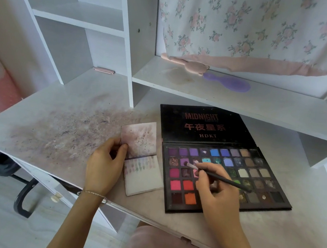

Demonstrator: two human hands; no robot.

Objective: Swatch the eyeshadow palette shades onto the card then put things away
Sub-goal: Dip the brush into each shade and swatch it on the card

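Purple powder goes on the brush [216, 175] now.
My right hand [215, 188] grips it over the palette [223, 179]; my left hand [106, 163] pinches the card [142, 174] on the table [56, 128]. I should load lightly.

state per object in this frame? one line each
Black eyeshadow palette: open, lid flat on desk.
Thin black makeup brush: held by right hand, tip in purple pan.
Stained folded swatch card: open, left hand pinching its edge.
Purple hairbrush: lying on shelf.
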